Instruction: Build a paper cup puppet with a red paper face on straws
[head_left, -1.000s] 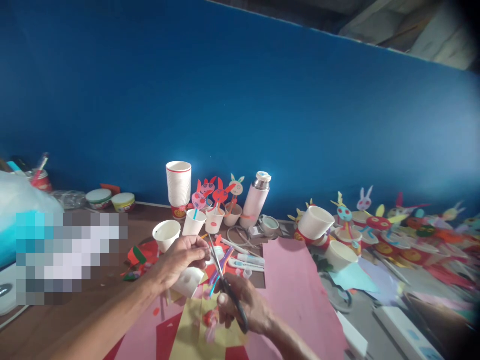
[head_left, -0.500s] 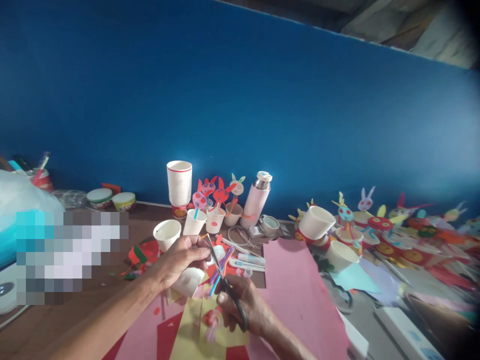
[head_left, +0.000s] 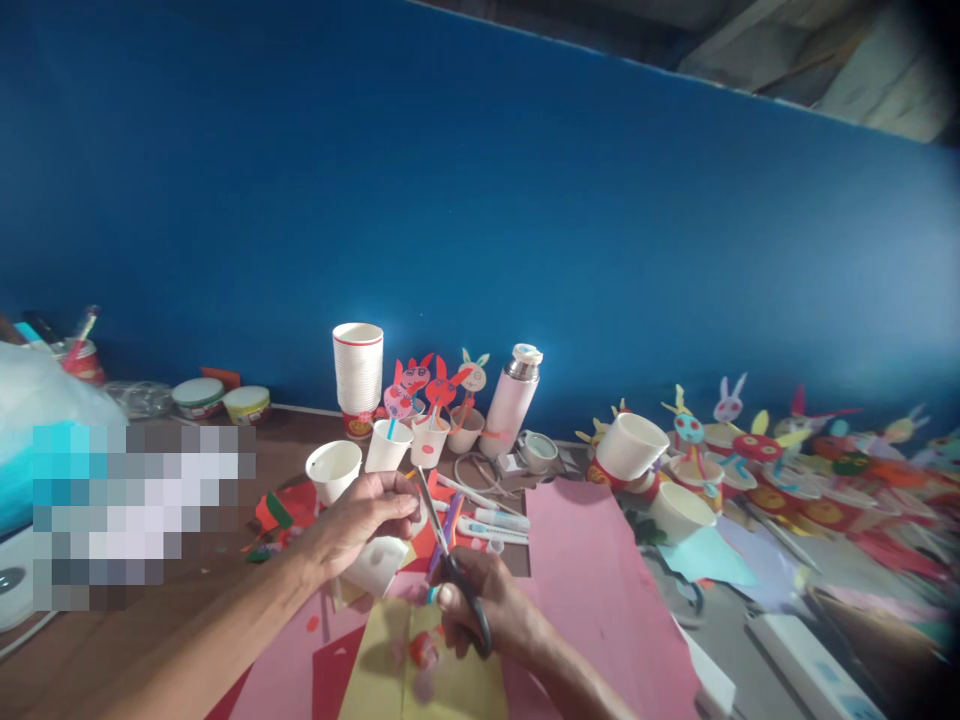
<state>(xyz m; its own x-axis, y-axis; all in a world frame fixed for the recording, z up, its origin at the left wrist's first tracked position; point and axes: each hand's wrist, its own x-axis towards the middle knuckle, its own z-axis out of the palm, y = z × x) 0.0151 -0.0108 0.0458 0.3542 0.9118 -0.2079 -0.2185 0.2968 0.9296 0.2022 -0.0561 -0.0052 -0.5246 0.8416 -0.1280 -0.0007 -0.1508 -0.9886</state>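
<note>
My right hand (head_left: 480, 595) is closed round the black handles of a pair of scissors (head_left: 436, 515), whose blades point up and away. My left hand (head_left: 375, 515) pinches thumb and fingers together right beside the blade tips; what it holds is too small to make out. Below the hands lies a yellow paper sheet (head_left: 382, 665) with a red and pink scrap (head_left: 424, 650) over it. Just beyond the scissors are white markers (head_left: 491, 530) and purple sticks (head_left: 452, 520). A tipped white paper cup (head_left: 375, 565) is under my left wrist.
A tall stack of paper cups (head_left: 358, 370), cups with paper rabbit figures (head_left: 446, 390) and a pink thermos (head_left: 512, 405) stand behind. Pink paper (head_left: 592, 570) spreads to the right. More rabbit cups (head_left: 697, 470) crowd the right side. Two lidded tubs (head_left: 247, 405) sit back left.
The scissors have shifted slightly, their tips a little to the right. My left hand stays nearly in place, still pinched. The view has barely moved.
</note>
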